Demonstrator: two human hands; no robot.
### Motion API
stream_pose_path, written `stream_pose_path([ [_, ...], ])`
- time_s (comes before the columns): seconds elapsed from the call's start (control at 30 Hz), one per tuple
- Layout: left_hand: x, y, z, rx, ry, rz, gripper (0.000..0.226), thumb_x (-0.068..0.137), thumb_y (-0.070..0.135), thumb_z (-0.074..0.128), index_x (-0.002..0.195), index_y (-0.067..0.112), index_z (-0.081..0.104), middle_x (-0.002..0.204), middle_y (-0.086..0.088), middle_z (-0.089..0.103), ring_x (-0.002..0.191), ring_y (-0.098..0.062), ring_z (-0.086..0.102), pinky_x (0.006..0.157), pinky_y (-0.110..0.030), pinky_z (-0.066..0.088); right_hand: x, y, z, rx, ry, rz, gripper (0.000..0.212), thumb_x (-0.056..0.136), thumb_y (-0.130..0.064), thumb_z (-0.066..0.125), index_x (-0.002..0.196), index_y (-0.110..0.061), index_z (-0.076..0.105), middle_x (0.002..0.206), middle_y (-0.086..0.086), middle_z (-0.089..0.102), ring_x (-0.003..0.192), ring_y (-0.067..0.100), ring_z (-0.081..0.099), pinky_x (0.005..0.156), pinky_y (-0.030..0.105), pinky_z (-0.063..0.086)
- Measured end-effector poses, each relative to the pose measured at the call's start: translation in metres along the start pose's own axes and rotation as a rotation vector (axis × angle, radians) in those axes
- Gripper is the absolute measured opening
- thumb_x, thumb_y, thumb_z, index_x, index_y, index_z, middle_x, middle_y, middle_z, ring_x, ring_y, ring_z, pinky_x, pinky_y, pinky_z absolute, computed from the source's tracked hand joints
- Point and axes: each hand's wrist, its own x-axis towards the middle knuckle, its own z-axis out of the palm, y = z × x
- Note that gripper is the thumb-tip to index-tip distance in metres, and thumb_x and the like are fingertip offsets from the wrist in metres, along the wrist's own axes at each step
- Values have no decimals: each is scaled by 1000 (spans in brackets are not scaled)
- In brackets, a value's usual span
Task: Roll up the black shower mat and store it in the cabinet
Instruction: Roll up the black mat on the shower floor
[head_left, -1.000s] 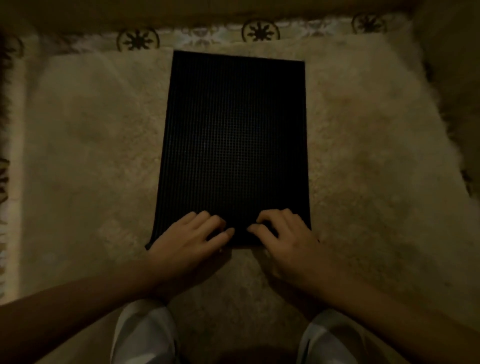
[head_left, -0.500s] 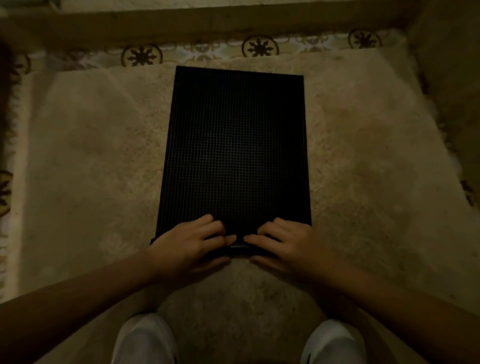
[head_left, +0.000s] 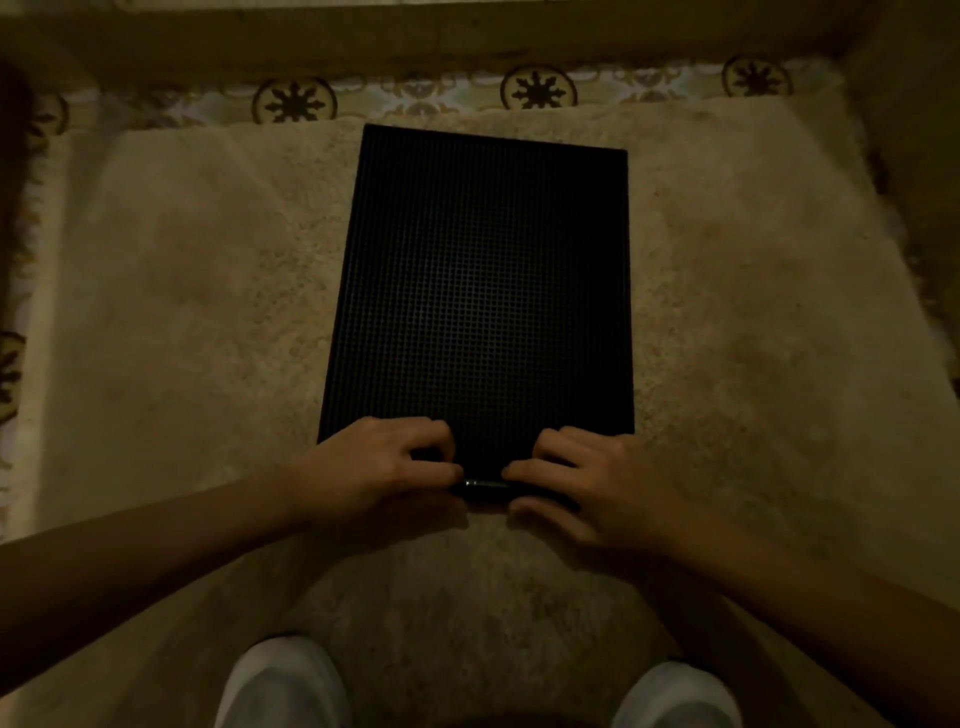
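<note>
The black mat (head_left: 480, 291) lies flat on the fluffy rug (head_left: 182, 312). The left hand (head_left: 374, 467) and right hand (head_left: 592, 483) pinch its near edge, starting the roll. Next, I think, push it forward evenly.

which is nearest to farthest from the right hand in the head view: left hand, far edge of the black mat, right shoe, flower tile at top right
From the right hand:
1. Left hand, just beside it on the mat's near edge.
2. Right shoe, below it.
3. Far edge of the black mat, ahead.
4. Flower tile, beyond the rug, top right.
</note>
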Motion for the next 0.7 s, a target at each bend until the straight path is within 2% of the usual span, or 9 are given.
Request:
stream_pose_path([
  [0.1, 4, -2, -3, -57, 76, -29, 22, 97, 34, 66, 104, 16, 77, 95, -2, 67, 83, -17, 61, 56, -34, 50, 2, 2, -2, 28, 5, -15, 32, 104, -42, 53, 117, -18, 70, 95, -2, 63, 79, 14, 56, 53, 32, 46],
  [0.2, 13, -5, -11, -39, 77, -25, 25, 97, 39, 64, 100, 19, 78, 92, 3, 68, 86, -18, 58, 56, -37, 51, 8, 6, -7, -20, 0, -3, 34, 105, -42, 48, 113, -20, 72, 94, -3, 62, 80, 13, 53, 54, 31, 45],
  [0.33, 22, -5, -21, 94, 18, 48, 27, 100, 35, 55, 114, 21, 74, 96, 0, 65, 82, -19, 55, 50, -34, 46, 17, 13, -12, -17, -10, 16, 29, 104, -44, 51, 107, -26, 73, 95, -3, 56, 71, 6, 49, 50, 25, 42],
  [0.43, 20, 1, -19, 129, 14, 20, 28, 99, 32, 51, 112, 23, 74, 96, 0, 65, 81, -19, 55, 49, -32, 45, 23, 17, -14, 30, -26, 35, 35, 101, -52, 49, 112, -26, 69, 97, -6, 57, 67, 9, 53, 50, 26, 45],
  [0.5, 15, 8, -10, 212, 62, -41, 29, 95, 29, 50, 111, 22, 74, 96, -1, 66, 82, -20, 57, 55, -25, 41, 26, 20, -16, 55, -37, 50, 37, 99, -56, 48, 109, -25, 64, 96, -8, 56, 68, 8, 53, 50, 30, 49],
  [0.6, 5, 21, 13, 362, 99, -139, 34, 89, 23, 52, 120, 17, 64, 104, -9, 66, 88, -26, 60, 64, -32, 46, 31, 25, -18, 46, -47, 45, 37, 96, -56, 51, 89, -22, 62, 83, -9, 56, 64, 5, 47, 47, 35, 49],
  [0.7, 3, 26, 27, 388, 123, -252, 33, 87, 29, 47, 117, 16, 52, 108, -11, 64, 95, -27, 55, 74, -37, 45, 36, 29, -20, 69, -44, 61, 41, 91, -61, 53, 79, -22, 58, 73, -13, 50, 61, 4, 44, 48, 31, 47],
])
